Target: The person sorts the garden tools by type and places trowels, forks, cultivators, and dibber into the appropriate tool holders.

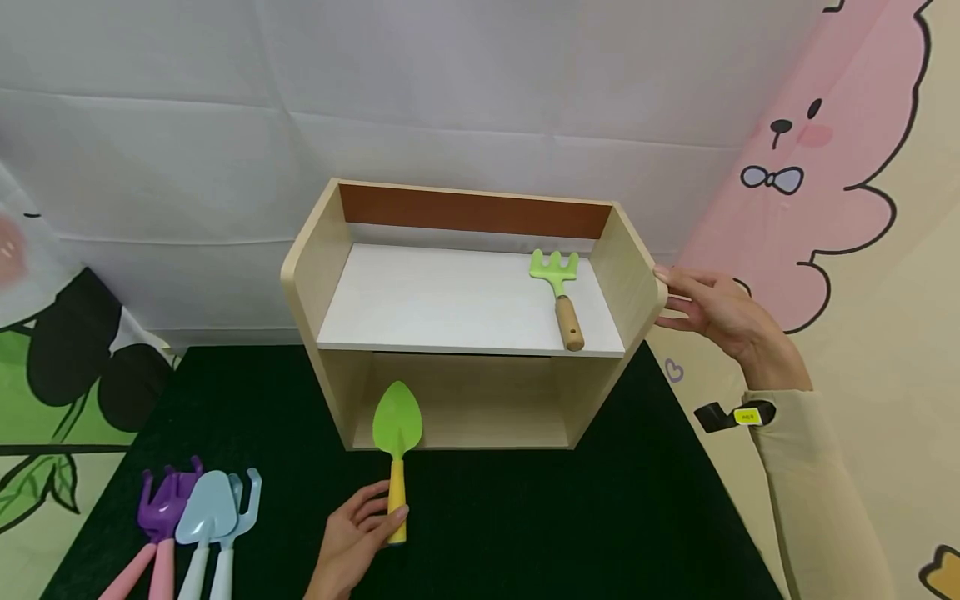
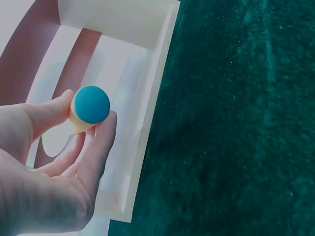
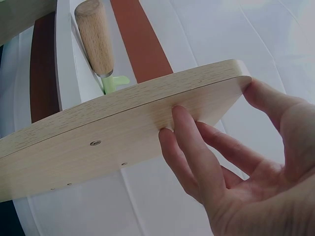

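Note:
The left hand (image 1: 354, 537) pinches the yellow handle of a green trowel (image 1: 397, 421), its blade pointing up before the lower compartment of a wooden shelf (image 1: 300, 250). Seen from the left wrist, the handle's blue end (image 2: 91, 104) sits between thumb and fingers of the left hand (image 2: 59, 167). The right hand (image 1: 720, 321) touches the outside of the shelf's right side panel; in the right wrist view the fingertips of that hand (image 3: 231, 162) rest on the panel (image 3: 142, 123), thumb at its edge. A green hand fork (image 1: 568, 321) with a wooden handle lies on the white upper board.
At the left of the dark green table (image 1: 600, 517) lie a purple fork (image 1: 167, 508) with pink handles beside it, a light blue trowel (image 1: 207, 512) and a light blue fork (image 1: 243, 521). A white cloth (image 1: 450, 83) hangs behind the shelf.

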Tool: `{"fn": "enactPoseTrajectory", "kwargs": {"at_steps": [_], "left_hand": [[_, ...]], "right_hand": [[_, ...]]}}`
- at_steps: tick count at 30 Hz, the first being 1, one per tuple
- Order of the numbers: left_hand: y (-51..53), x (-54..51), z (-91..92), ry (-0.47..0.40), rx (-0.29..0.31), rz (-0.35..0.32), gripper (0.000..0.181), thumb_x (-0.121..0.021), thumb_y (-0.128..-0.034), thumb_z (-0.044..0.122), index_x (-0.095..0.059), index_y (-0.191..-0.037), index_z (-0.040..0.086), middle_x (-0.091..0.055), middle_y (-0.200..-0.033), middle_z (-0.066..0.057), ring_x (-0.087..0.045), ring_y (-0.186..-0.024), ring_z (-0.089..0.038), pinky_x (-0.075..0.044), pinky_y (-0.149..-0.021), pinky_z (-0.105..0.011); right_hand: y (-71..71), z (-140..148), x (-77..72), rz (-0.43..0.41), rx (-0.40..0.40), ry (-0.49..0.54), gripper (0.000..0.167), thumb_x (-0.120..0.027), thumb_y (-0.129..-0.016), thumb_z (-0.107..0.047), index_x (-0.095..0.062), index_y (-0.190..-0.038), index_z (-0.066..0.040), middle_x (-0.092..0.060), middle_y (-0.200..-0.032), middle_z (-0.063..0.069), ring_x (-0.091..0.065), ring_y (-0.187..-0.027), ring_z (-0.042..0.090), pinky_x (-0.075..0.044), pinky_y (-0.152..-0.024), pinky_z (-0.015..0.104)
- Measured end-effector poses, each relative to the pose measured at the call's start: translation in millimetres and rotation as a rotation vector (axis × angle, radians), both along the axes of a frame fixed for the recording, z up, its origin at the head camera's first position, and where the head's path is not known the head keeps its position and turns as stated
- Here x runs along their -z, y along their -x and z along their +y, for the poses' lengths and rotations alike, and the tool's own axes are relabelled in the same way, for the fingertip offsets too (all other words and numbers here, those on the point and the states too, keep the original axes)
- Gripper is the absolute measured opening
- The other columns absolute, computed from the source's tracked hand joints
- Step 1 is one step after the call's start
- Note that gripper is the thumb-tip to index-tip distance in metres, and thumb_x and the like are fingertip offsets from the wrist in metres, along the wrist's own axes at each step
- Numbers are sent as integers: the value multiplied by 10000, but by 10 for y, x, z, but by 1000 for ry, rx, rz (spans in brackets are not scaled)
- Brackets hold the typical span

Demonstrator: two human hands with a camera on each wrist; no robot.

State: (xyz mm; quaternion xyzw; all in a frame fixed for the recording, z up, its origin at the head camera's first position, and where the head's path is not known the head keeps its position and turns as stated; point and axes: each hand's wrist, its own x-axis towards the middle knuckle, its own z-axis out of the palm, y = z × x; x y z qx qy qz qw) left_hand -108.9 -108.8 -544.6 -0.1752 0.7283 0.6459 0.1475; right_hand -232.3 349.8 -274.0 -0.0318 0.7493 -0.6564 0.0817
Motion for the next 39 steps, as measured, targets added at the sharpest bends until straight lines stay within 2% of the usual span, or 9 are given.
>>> {"fn": "enactPoseTrajectory", "kwargs": {"at_steps": [7,15,24,32,39], "left_hand": [[75,-50,97,-5,12,6,698,-828,-871,242,-493,-1448,37,-654,-1214,-173,-704,-935,-213,-604,-792,-393],[152,-75,176,-5,12,48,693,-838,-857,247,-514,-1436,49,-656,-1215,-167,-701,-931,-210,-604,-796,-386],[227,-123,291,-21,38,101,660,-813,-884,221,-511,-1438,27,-662,-1211,-172,-700,-947,-222,-601,-814,-385],[344,-103,411,-22,63,144,627,-815,-885,205,-535,-1419,32,-671,-1180,-153,-699,-929,-218,-601,-809,-367],[453,-111,472,-37,80,177,615,-813,-884,202,-547,-1407,18,-669,-1188,-172,-696,-927,-217,-601,-812,-359]], "right_hand": [[-2,2,-5,5,1,-16,165,-619,-1046,-275,-764,-1124,-283,-673,-1205,-45,-729,-1019,146,-608,-831,316],[18,-2,-7,-3,1,-9,157,-629,-1040,-278,-774,-1103,-276,-674,-1180,-34,-728,-1007,143,-610,-823,319],[9,-2,-7,-2,-2,-15,164,-621,-1044,-284,-765,-1123,-288,-670,-1205,-47,-726,-1016,131,-608,-831,315],[10,7,5,-9,-2,23,169,-621,-1046,-254,-769,-1127,-242,-682,-1180,-30,-729,-1003,137,-613,-826,331],[5,3,-7,-10,-6,23,170,-619,-1047,-256,-770,-1124,-252,-686,-1179,-36,-728,-1010,136,-609,-839,339]]}}
